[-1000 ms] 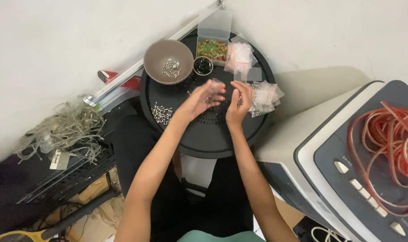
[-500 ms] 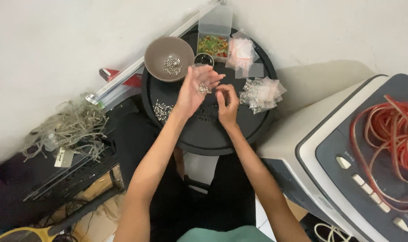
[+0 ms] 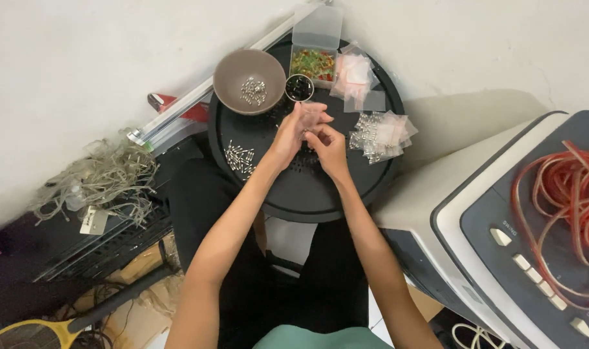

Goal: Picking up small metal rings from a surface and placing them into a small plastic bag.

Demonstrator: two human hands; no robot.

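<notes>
Round black worktop lies beneath both hands. Brown bowl with small metal parts sits beyond the left hand, to its left. Clear box of coloured pieces stands beyond both hands. Heap of filled clear bags lies just right of the right hand. Loose metal parts lie left of the left hand. Left hand grasps a small clear plastic bag above the worktop; right hand pinches at the bag, fingertips touching it.
</notes>
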